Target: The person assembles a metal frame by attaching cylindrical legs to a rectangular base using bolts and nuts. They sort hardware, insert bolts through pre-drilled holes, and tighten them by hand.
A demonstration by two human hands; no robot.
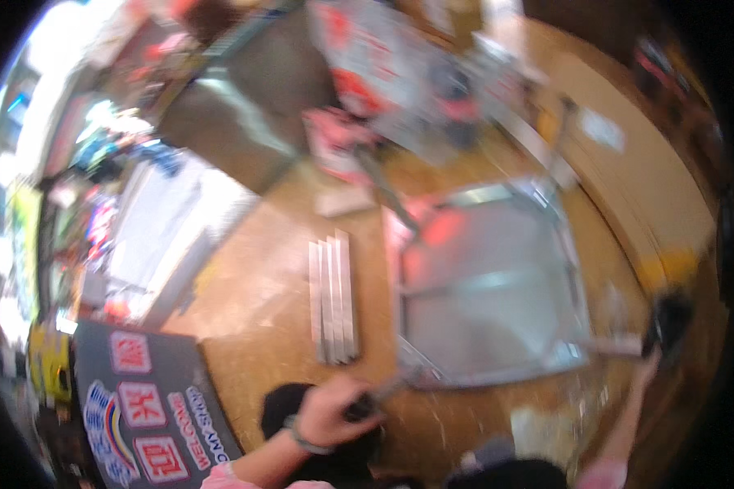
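Observation:
On the brown floor lies a square grey metal-framed panel (489, 297) with a crossbar, legs standing up from its corners like an upturned small table. My left hand (334, 411), with a band at the wrist, is closed around the dark end of the near-left leg (395, 383). My right hand (651, 359) is at the outer end of the near-right leg (616, 345), beside a blurred black shape (670, 319). Motion smears its fingers, so their grip is unclear. Left of the panel, several slim pale metal strips (333, 301) lie side by side.
A long cardboard box (628, 163) borders the right side. Clear plastic wrapping with red print (375, 73) and a pink-red packet (334, 147) lie beyond the panel. A dark printed mat (151, 407) is at the lower left, with a white board (159, 228) farther up.

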